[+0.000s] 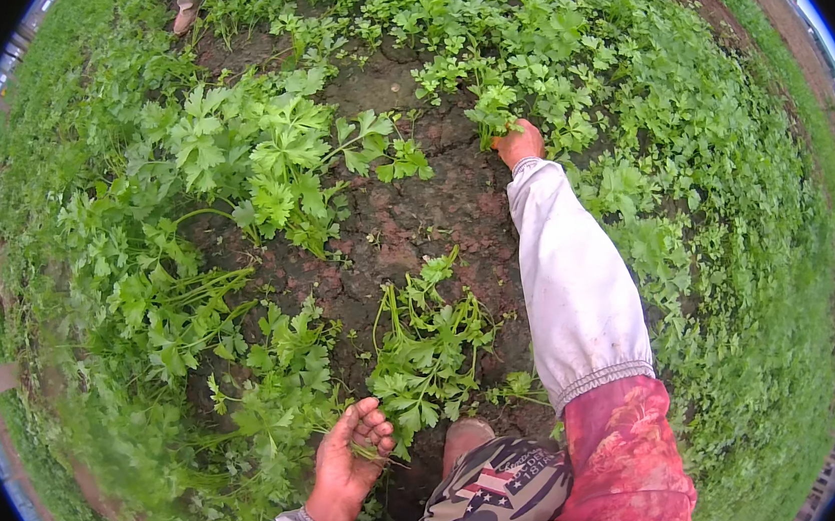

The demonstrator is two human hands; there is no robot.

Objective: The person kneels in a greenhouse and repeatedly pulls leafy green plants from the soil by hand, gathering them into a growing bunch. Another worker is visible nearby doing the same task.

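My right hand (521, 143) reaches forward at the end of an outstretched arm and grips a leafy celery-like plant (495, 106) low on its stems, close to the soil; the fingertips are partly hidden. Near my body, my left hand (343, 467) is curled, palm up, around a few thin green stems (366, 450). Leaves of a bunch (274, 417) lie against that hand's left side. Just ahead of my shoe, a loose bunch of the same plants (434, 353) lies on the dark soil (414, 223).
Dense standing plants (679, 160) cover the right side and the far ground. Larger leafy plants (263, 147) rise at the left, with cut or pulled stems (216, 280) lying below them. My camouflage-clad knee (496, 490) and shoe (466, 436) are close in. Another person's shoe (185, 21) shows at the top left.
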